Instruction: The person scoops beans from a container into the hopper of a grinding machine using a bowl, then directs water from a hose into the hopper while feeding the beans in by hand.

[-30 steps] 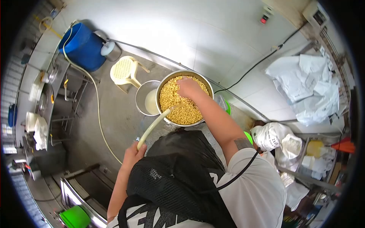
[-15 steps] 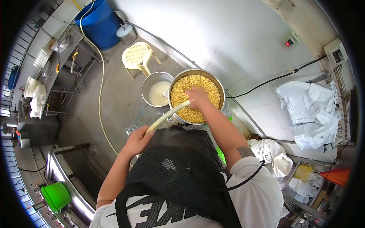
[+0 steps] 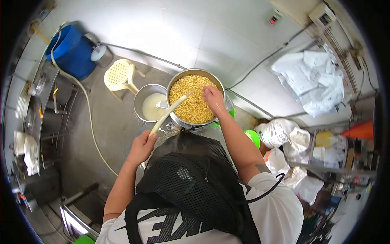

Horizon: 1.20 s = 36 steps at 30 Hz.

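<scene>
My left hand (image 3: 142, 147) is wrapped round a pale hose (image 3: 167, 116), whose end reaches over the large metal pot (image 3: 220, 83). The pot is filled with small yellow grains (image 3: 191, 103), either corn kernels or beans; I cannot tell which. Above the pot's right side is my right hand (image 3: 214, 101), its fingers curled in, and what they may hold is hidden. Beside the pot, on its left, stands a smaller metal pot (image 3: 140, 94) with cloudy whitish liquid (image 3: 153, 106) and a handled scoop or dipper (image 3: 161, 104) at its edge.
A cream plastic stool (image 3: 119, 75) stands behind the smaller pot, with a blue barrel (image 3: 73, 53) farther left. The hose's long run crosses the grey floor (image 3: 109, 134). To the right are a green basin (image 3: 252, 138) and white sacks (image 3: 280, 133). A tiled wall (image 3: 174, 32) rises behind.
My right hand has lifted out of the grains and drawn to the right, its fingers now curled. The hose end has moved farther over the pot. The view has shifted to the right.
</scene>
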Motion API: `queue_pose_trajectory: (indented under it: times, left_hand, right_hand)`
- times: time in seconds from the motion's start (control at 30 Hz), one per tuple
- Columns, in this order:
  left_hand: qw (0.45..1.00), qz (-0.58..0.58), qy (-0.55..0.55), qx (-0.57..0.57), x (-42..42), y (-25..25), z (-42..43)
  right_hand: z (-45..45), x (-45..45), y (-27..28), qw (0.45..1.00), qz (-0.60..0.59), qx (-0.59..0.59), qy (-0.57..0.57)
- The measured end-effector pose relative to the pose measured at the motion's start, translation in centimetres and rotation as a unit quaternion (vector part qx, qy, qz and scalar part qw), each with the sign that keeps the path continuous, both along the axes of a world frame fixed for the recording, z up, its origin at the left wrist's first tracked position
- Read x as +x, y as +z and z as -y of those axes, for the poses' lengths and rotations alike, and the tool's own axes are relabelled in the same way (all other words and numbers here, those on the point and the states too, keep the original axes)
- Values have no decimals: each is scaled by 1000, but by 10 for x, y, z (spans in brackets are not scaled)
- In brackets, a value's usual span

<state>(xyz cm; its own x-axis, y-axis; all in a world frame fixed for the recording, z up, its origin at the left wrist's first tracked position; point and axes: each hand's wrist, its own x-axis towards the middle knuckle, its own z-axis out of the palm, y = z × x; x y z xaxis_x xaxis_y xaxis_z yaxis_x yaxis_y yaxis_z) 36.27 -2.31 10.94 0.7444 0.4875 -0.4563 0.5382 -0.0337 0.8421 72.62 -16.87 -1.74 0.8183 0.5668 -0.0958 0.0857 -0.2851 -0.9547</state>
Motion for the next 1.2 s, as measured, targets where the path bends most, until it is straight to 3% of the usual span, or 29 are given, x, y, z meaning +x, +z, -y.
queue_pose_trajectory:
  times: [0.03,0.1,0.17,0.27,0.33,0.4,0.57,0.63,0.67,0.77,0.83,1.07,1.13,1.2]
  left_hand:
    - [1000,-11,-19,6,-2,-1,-7]
    - [998,-10,-68,8,-10,0,-19]
    - [994,-8,-113,11,-15,-1,-31]
    - [986,-4,-154,65,-20,-17,-45]
    - [992,8,-109,69,-24,-51,-53]
    - [988,-10,-139,70,-26,-60,-60]
    - [958,-3,-273,90,-21,-58,-59]
    - [924,-60,-363,105,-16,-44,-50]
    - [917,-55,-380,107,-11,-40,-43]
    - [859,-42,-504,73,-2,-29,-16]
    - [799,-36,-599,40,2,-24,11]
    - [651,2,-757,56,19,6,124]
    - [580,0,-810,83,3,18,181]
    - [562,8,-823,89,-22,22,221]
  right_hand:
    - [1,-11,7,979,-180,89,-47]
    - [6,-28,13,966,-235,82,-72]
    - [10,-44,6,918,-364,148,-50]
    - [18,-77,15,918,-339,189,-85]
    - [28,-102,19,916,-317,205,-137]
    - [46,-129,23,956,-218,136,-140]
    - [122,-222,10,962,-202,28,-182]
    - [160,-257,-8,953,-249,-88,-151]
    - [178,-276,-20,950,-248,-83,-169]
    - [223,-325,-36,919,-324,-35,-223]
    - [246,-356,-38,845,-418,48,-329]
    - [328,-465,-46,780,-412,185,-433]
    - [364,-518,-50,747,-396,265,-464]
    - [389,-552,-51,731,-380,293,-485]
